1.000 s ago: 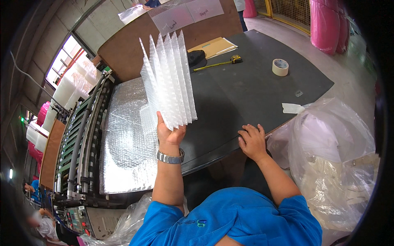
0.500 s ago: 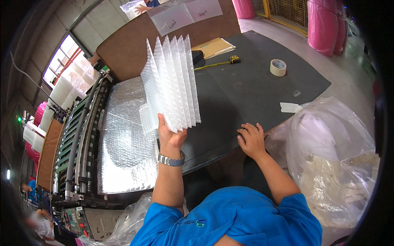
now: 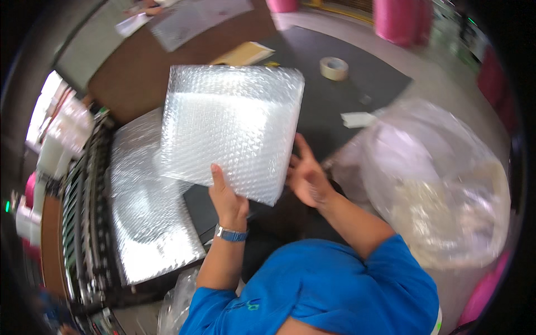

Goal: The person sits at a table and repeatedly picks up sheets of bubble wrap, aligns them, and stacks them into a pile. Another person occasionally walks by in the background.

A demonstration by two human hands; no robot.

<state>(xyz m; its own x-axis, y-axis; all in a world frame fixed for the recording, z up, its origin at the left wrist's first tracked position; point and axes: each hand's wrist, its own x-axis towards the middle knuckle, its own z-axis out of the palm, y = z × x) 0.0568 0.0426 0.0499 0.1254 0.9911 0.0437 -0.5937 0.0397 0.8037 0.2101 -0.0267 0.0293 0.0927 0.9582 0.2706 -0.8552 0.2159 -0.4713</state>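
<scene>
My left hand (image 3: 228,202) grips a stack of clear bubble wrap bags (image 3: 229,131) at the lower edge, thumb on the front face. The stack stands raised over the table with its broad side toward me. Beside its right edge is my right hand (image 3: 307,176), fingers apart, the tips close to the bags; whether they touch I cannot tell. Below and left of the stack, a sheet of bubble wrap (image 3: 148,218) lies next to the roller machine (image 3: 92,206).
On the dark tabletop (image 3: 368,67) are a roll of tape (image 3: 334,68), a white strip (image 3: 358,119) at the right edge and brown card sheets (image 3: 243,54) at the back. A large clear plastic bag (image 3: 441,184) stands right. Behind rises a brown board (image 3: 139,72).
The bags, fanned and edge-on before, now face me as one flat stack. My right hand has left the tabletop and come up beside them. The whole view has shifted.
</scene>
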